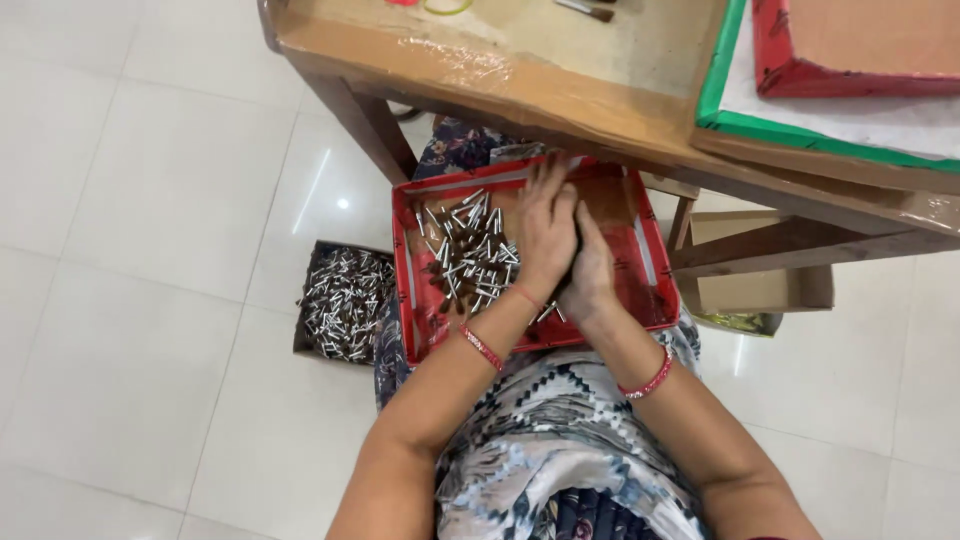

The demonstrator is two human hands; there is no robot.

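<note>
Small metal tubes (470,258) heaped in the red tray (650,290) on your lap look light, hard, smooth and quick to roll, so scoop them in bunches; your left hand (545,232) and right hand (590,270) press together, contents hidden.

White tiled floor (150,200) with a small box of metal pieces (343,300) and an open cardboard box (760,290) beside a wooden table (480,70)
</note>
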